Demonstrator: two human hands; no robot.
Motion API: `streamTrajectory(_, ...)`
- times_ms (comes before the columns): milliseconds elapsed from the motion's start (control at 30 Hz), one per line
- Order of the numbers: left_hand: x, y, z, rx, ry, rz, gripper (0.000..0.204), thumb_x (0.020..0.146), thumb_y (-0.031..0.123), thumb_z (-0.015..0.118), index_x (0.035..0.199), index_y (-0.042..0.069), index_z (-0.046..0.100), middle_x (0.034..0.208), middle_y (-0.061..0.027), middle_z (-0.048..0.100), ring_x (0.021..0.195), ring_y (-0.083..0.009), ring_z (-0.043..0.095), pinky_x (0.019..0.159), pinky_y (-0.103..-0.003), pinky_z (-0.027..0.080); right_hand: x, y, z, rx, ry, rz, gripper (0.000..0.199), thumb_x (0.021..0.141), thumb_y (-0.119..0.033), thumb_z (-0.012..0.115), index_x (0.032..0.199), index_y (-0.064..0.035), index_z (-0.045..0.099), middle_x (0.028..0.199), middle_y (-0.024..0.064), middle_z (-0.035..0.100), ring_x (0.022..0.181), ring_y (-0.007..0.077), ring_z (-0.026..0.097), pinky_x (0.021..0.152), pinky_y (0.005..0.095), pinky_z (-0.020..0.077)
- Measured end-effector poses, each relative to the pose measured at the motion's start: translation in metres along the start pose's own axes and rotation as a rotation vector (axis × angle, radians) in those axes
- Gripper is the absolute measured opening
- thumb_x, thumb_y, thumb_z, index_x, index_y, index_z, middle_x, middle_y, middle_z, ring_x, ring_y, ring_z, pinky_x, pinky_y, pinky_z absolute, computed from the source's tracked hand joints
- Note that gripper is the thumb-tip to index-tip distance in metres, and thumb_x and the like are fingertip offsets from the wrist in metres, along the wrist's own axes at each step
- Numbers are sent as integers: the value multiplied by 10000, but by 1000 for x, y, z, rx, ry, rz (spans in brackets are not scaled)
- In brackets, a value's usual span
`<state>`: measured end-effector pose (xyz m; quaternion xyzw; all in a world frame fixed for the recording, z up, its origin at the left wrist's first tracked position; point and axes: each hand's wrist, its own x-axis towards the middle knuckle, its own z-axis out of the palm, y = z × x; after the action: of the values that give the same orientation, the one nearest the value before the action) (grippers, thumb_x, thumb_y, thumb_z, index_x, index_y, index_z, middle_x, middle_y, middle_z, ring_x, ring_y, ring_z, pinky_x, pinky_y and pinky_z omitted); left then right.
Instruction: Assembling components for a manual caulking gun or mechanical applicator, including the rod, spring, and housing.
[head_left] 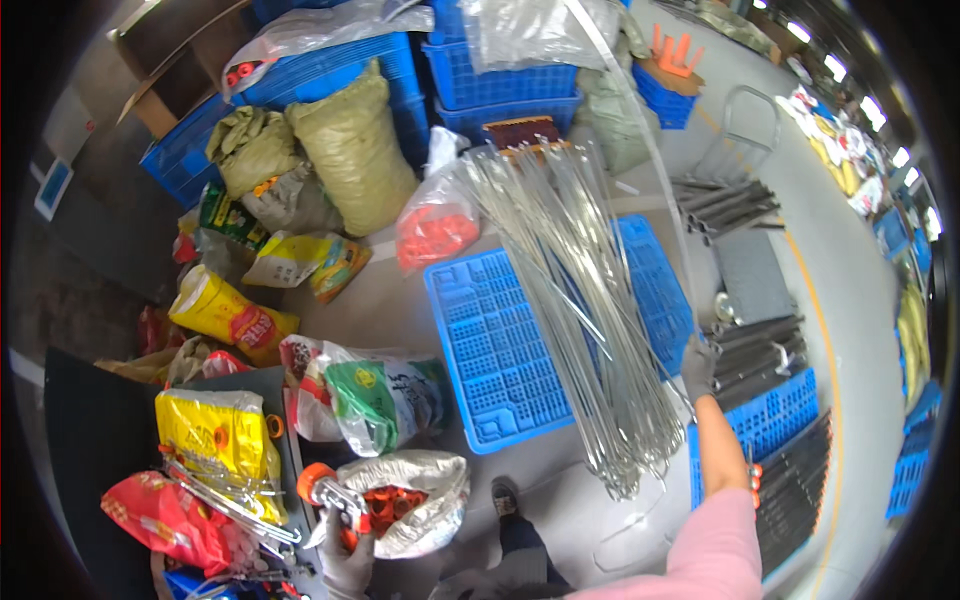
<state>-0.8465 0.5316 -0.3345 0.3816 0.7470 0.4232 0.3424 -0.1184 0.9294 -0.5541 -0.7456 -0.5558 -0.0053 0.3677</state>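
My left hand, in a grey glove, is closed around a metal piece with orange round ends, beside an open white sack of orange parts. My right hand, also gloved, reaches out to the right, its fingers wrapped around a long thin pale rod. That rod runs up past the top of the picture and looks curved. Left of my right hand, a large bundle of thin shiny metal rods lies across an upturned-looking blue plastic crate.
Filled sacks and printed bags stand at the left. A clear bag of orange parts sits behind the crate. At lower left, a yellow bag and metal hooks lie on a dark surface. Dark tubes are stacked at right.
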Motion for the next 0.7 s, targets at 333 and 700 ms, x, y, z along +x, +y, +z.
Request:
streamTrajectory(333, -101, 26, 20, -29, 120, -80, 807, 1070, 227, 784, 1732, 22, 371, 1485, -147, 659, 1215, -208, 626, 1061, -341, 519, -116, -21, 17, -331, -391, 298, 430, 1062, -470, 576, 999, -122, 822, 1004, 188, 816, 1002, 429, 773, 905, 574, 568)
streamTrajectory(700, -83, -46, -8, 161, 105, -33, 724, 1042, 62, 634, 1704, -37, 358, 1221, -36, 651, 802, -70, 556, 645, -219, 462, -167, -9, -48, -233, -402, 150, 395, 978, -456, 671, 1053, -96, 816, 1012, 224, 784, 986, 458, 746, 834, 559, 572)
